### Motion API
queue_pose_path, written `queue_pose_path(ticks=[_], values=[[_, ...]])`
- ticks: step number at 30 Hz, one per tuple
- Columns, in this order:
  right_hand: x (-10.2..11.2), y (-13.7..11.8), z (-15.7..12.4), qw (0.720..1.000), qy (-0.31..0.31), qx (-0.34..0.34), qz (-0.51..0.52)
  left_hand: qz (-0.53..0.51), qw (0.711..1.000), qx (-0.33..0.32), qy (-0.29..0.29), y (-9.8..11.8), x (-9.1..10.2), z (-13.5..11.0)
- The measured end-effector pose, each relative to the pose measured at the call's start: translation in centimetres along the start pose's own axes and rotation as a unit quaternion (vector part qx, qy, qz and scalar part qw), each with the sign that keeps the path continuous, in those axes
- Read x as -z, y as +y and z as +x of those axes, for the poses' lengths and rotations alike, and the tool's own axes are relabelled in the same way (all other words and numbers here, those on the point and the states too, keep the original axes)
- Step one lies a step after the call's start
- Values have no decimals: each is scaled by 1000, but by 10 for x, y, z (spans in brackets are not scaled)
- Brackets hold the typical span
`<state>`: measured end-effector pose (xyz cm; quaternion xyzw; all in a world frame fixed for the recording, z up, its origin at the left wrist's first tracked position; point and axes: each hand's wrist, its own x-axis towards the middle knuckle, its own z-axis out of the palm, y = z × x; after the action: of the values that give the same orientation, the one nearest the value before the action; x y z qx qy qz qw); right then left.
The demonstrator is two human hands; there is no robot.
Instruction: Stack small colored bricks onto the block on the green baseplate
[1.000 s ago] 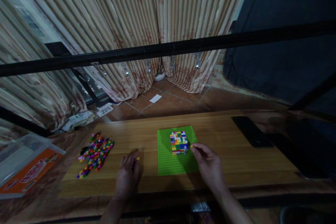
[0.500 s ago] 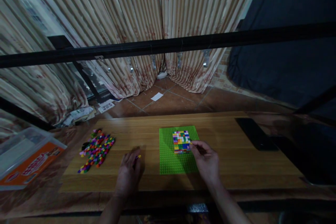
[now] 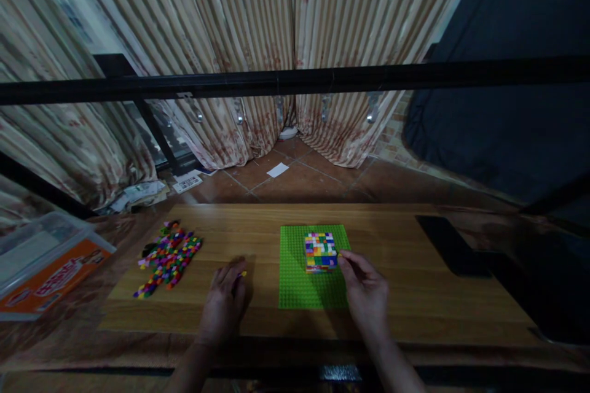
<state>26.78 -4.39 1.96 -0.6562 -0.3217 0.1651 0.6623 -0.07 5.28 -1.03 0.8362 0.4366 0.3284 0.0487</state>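
A green baseplate (image 3: 295,282) lies on the wooden table (image 3: 415,295). On it stands a multicoloured block of small bricks (image 3: 319,250). My right hand (image 3: 364,291) is closed in a pinch on a small yellow brick, held against the block's right side. My left hand (image 3: 225,301) rests on the table to the left of the plate, fingers curled round small bricks, one yellow and one purple showing at the fingertips. A pile of loose coloured bricks (image 3: 166,256) lies further left.
A dark flat phone-like object (image 3: 449,244) lies at the table's right. A clear plastic box with an orange label (image 3: 41,270) sits at the far left. A black bar (image 3: 295,81) crosses the view; curtains and a tiled floor are behind.
The view has tilted slightly. My right hand stays pinched at the block's right edge, shifted a little. My left hand has barely moved.
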Motion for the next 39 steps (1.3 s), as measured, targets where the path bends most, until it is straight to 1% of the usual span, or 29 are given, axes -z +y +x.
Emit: queue_pose_path(ticks=[4,8,13,18,22,25,32,35,39], values=[[-6,-1,-3,1000,0,-9,-5,2,1000,-1,0,-1,-1,-1],[-9,-1,-6,999,6,8,-39,-3,1000,0,-1,-1,-2,-1],[-6,-5,-8,995,0,45,-91,-14,1000,8,0,1,-1,-1],[-2,-6,-10,985,-27,98,-138,-18,1000,10,2,2,-1,-1],[-1,-3,-10,983,-19,105,-149,-22,1000,14,-3,3,0,-1],[0,-5,-9,981,-23,107,-159,-24,1000,12,-2,3,0,-1],[2,-12,-6,964,-42,140,-222,-17,1000,14,-4,1,-2,-3],[1,-12,-4,963,-44,138,-227,-21,1000,11,-4,-1,-3,-4],[2,-11,-1,974,-49,101,-198,-27,1000,4,0,0,-3,-3]])
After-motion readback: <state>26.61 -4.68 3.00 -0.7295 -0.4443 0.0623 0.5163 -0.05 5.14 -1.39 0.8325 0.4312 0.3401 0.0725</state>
